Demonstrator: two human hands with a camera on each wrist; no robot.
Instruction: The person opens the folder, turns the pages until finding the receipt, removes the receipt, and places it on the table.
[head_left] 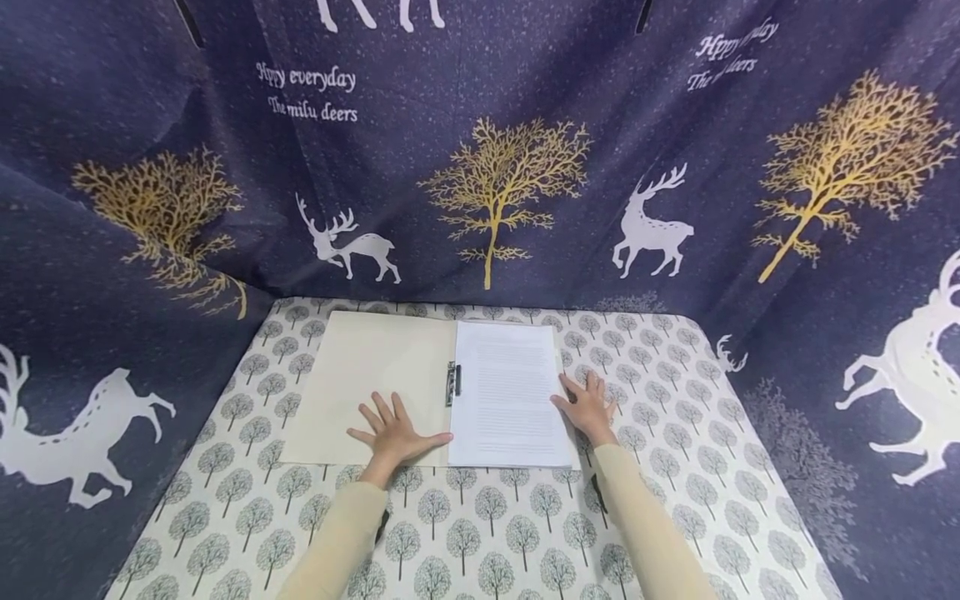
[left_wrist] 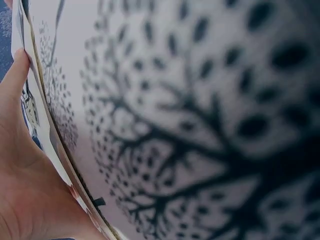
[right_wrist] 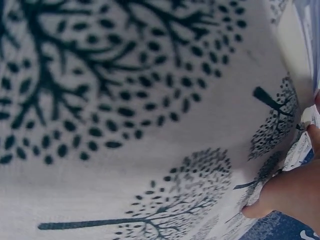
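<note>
An opened cream folder (head_left: 375, 350) lies flat on the cloth, a metal clip (head_left: 451, 384) at its middle fold. White printed sheets (head_left: 512, 392) cover its right half. My left hand (head_left: 394, 433) rests with spread fingers on the lower part of the bare left cover, its thumb reaching to the sheets' lower left edge. At the right edge of the sheets, my right hand (head_left: 588, 406) touches them with its fingers apart. The left wrist view shows the left hand (left_wrist: 30, 185) along the folder's edge; the right wrist view shows part of the right hand (right_wrist: 292, 195) by the cloth.
A white cloth with grey trees (head_left: 491, 504) covers the table. Behind and beside it hangs a dark blue curtain (head_left: 420, 167) with deer and golden trees. Small dark objects show partly beside both forearms.
</note>
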